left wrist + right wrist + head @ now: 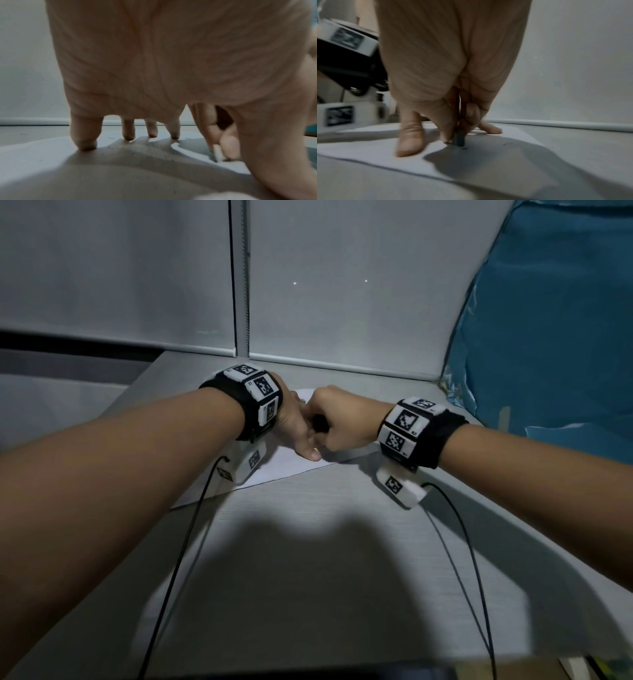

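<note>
Two hands meet on one white sheet [274,470] lying on the grey table [325,559]. Left hand [296,422]: fingers straight, tips pressing the sheet flat. Right hand [340,424], touching the left: pinches a dark stub [458,136], its end on the sheet. The sheet's near edge runs under both wrists, with bare table nearward. Beyond the fingers hangs a blind [342,285]. A blue cloth [548,337] stands right of the right hand.

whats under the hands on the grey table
A white sheet of paper lies flat under both hands. The left hand presses fingertips on it; the right hand pinches a small dark grey block standing on it. Anything beneath the sheet is covered.
</note>
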The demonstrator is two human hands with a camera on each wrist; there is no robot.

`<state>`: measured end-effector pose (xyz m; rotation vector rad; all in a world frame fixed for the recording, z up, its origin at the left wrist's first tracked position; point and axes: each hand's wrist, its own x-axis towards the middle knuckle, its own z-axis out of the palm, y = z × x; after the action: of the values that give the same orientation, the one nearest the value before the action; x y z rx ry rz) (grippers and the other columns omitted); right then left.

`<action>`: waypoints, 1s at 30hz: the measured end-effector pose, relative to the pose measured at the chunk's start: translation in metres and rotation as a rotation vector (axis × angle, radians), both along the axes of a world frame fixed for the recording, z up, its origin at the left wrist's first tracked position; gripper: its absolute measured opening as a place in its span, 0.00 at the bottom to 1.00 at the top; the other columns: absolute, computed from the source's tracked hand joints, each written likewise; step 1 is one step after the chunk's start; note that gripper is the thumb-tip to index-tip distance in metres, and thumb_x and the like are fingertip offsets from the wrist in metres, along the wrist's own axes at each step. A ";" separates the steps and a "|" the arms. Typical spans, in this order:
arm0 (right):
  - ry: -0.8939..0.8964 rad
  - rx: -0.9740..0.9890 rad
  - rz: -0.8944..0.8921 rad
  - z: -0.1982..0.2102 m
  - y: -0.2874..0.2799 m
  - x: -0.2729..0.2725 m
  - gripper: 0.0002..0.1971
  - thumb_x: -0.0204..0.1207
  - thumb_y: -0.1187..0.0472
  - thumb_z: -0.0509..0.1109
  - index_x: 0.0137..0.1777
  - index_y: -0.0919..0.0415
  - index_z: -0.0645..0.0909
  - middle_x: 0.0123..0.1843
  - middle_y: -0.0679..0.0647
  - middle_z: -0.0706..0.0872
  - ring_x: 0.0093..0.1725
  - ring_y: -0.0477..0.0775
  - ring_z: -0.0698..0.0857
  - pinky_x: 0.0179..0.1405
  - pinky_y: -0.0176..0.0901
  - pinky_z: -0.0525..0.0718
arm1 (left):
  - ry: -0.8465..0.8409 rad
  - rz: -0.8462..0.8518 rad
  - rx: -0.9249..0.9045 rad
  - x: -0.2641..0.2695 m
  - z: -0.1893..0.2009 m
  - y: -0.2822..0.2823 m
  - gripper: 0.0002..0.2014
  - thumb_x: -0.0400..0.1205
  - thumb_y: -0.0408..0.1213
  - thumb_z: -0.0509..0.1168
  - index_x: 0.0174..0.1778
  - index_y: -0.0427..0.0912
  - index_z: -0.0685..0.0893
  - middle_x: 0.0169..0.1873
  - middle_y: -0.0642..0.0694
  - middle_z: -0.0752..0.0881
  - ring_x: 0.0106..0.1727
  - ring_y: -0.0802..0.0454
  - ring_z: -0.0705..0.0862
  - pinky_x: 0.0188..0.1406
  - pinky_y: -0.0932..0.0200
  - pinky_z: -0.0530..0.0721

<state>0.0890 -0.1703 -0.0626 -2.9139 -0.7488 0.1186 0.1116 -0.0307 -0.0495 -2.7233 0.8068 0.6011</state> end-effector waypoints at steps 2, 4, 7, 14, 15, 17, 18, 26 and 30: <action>-0.010 0.003 -0.040 0.003 -0.003 0.008 0.04 0.74 0.63 0.77 0.38 0.59 0.87 0.29 0.45 0.84 0.29 0.43 0.82 0.30 0.31 0.75 | -0.017 0.014 0.021 0.000 -0.001 0.001 0.44 0.79 0.71 0.62 0.88 0.59 0.54 0.88 0.49 0.53 0.88 0.48 0.47 0.82 0.39 0.51; -0.013 0.008 -0.094 0.005 -0.006 0.016 0.03 0.74 0.62 0.78 0.39 0.58 0.89 0.32 0.47 0.88 0.33 0.45 0.85 0.34 0.36 0.79 | -0.023 0.034 0.027 -0.002 0.000 0.001 0.49 0.77 0.73 0.63 0.89 0.60 0.48 0.88 0.49 0.50 0.88 0.46 0.47 0.82 0.38 0.52; -0.036 -0.012 -0.082 0.004 -0.002 0.014 0.05 0.74 0.61 0.77 0.37 0.57 0.87 0.32 0.48 0.87 0.33 0.47 0.85 0.33 0.38 0.78 | -0.019 0.036 0.022 -0.001 0.000 0.002 0.48 0.77 0.72 0.64 0.89 0.58 0.52 0.87 0.49 0.52 0.88 0.46 0.49 0.81 0.39 0.55; 0.008 0.045 -0.013 0.000 -0.006 0.000 0.04 0.74 0.63 0.76 0.38 0.60 0.86 0.26 0.44 0.82 0.24 0.41 0.79 0.25 0.28 0.74 | 0.012 0.003 -0.015 -0.001 -0.001 0.002 0.40 0.81 0.68 0.63 0.87 0.58 0.60 0.86 0.50 0.58 0.87 0.49 0.51 0.80 0.44 0.54; -0.003 0.039 -0.039 0.002 -0.009 0.005 0.05 0.74 0.62 0.77 0.38 0.59 0.87 0.26 0.43 0.83 0.25 0.40 0.80 0.27 0.27 0.74 | -0.006 0.017 -0.002 0.002 -0.002 0.003 0.45 0.78 0.71 0.63 0.88 0.59 0.54 0.87 0.50 0.54 0.87 0.48 0.49 0.81 0.42 0.54; -0.026 0.026 -0.091 0.006 -0.014 0.012 0.05 0.75 0.61 0.79 0.39 0.59 0.89 0.29 0.42 0.85 0.28 0.38 0.81 0.31 0.31 0.75 | -0.038 0.022 0.041 0.007 -0.004 0.004 0.54 0.72 0.78 0.63 0.89 0.61 0.46 0.89 0.49 0.49 0.88 0.48 0.47 0.82 0.38 0.53; -0.029 0.021 -0.095 0.007 -0.014 0.013 0.05 0.75 0.61 0.79 0.39 0.59 0.89 0.29 0.42 0.85 0.29 0.38 0.82 0.33 0.32 0.75 | -0.045 0.017 0.041 0.008 -0.004 0.004 0.54 0.71 0.78 0.63 0.89 0.61 0.46 0.89 0.48 0.49 0.88 0.48 0.47 0.81 0.37 0.53; -0.001 0.039 -0.017 0.000 -0.012 0.000 0.03 0.77 0.62 0.78 0.44 0.61 0.90 0.33 0.44 0.87 0.31 0.38 0.83 0.30 0.23 0.74 | -0.027 0.022 0.036 0.015 -0.008 0.007 0.55 0.64 0.83 0.63 0.86 0.68 0.52 0.88 0.50 0.52 0.88 0.45 0.52 0.79 0.35 0.58; -0.080 -0.030 -0.124 -0.001 -0.022 0.013 0.05 0.79 0.60 0.77 0.47 0.62 0.90 0.42 0.52 0.91 0.42 0.55 0.89 0.32 0.33 0.78 | -0.055 0.038 0.051 0.010 -0.004 0.007 0.62 0.63 0.85 0.60 0.88 0.64 0.39 0.89 0.49 0.49 0.88 0.46 0.52 0.80 0.37 0.59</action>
<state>0.1021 -0.1927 -0.0638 -2.9995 -0.5795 0.0014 0.1215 -0.0237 -0.0538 -2.7021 0.7183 0.5439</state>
